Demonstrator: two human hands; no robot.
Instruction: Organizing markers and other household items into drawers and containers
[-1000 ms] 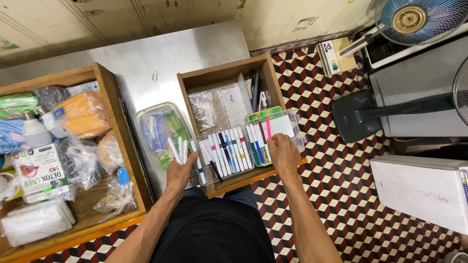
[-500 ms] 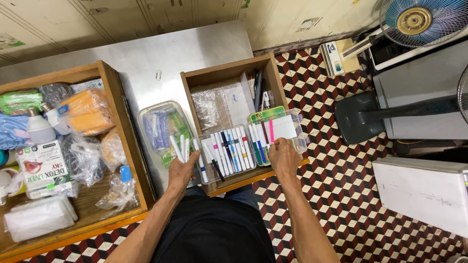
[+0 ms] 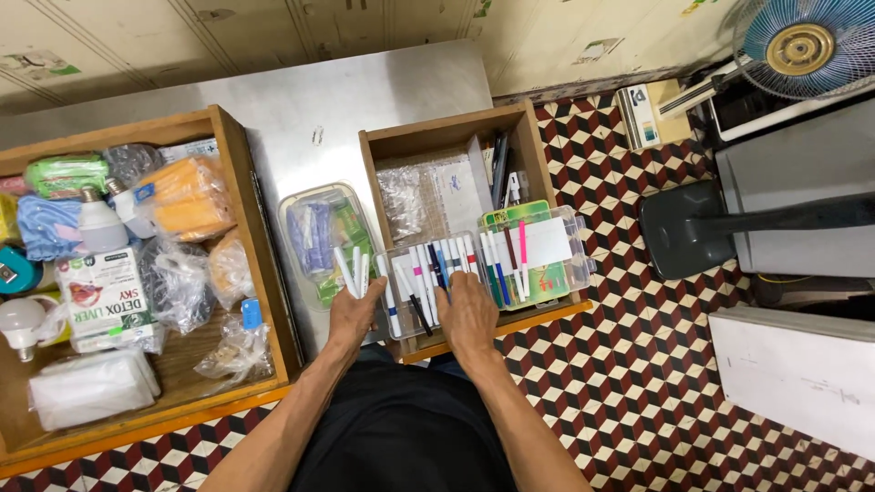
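A steel tabletop (image 3: pixel 301 109) fills the upper middle of the frame. A large wooden drawer (image 3: pixel 260 264) sits on it at the left, its left side cut off by the frame edge. It is crowded with bagged goods, an orange packet (image 3: pixel 187 196), a white carton (image 3: pixel 105 301) and light bulbs, many blurred behind crinkled plastic. A smaller wooden drawer (image 3: pixel 369 150) stands at centre, its front edge hidden by the hands. At the right, over the checkered floor (image 3: pixel 638 383), a grey fan base (image 3: pixel 684 228) and a blue fan head (image 3: pixel 802 41) show, the head clipped by the top right corner.

Between the drawers lies a lidded clear box (image 3: pixel 314 228), its contents hard to make out through the plastic. In the small drawer's lower part sit two clear trays: one (image 3: pixel 410 264) holding a row of white markers (image 3: pixel 424 269) with coloured bands, and one (image 3: pixel 570 246) at the right holding a few pens and a white card.

The left hand (image 3: pixel 355 314), at lower centre, is closed around a few white markers (image 3: pixel 351 271) that fan upward just left of the marker tray. The right hand (image 3: pixel 467 310) lies flat over the near end of the marker row, fingers spread across the pens; whether it grips any cannot be told.
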